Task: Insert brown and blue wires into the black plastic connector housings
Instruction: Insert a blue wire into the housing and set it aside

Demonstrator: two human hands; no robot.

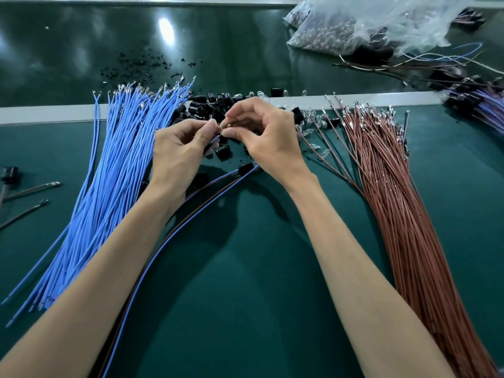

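Head view: we see the left hand with its fingers curled, pinching a blue wire near its tip, with a black housing tucked under the fingers. The right hand meets it, thumb and forefinger pinched on a small brownish piece too small for us to identify. Both hands hover above the pile of black housings on the table, between the blue wire bundle on the left and the brown wire bundle on the right.

A dark green table is crossed by a pale grey strip; beyond the strip, white glare streaks its glossy surface.
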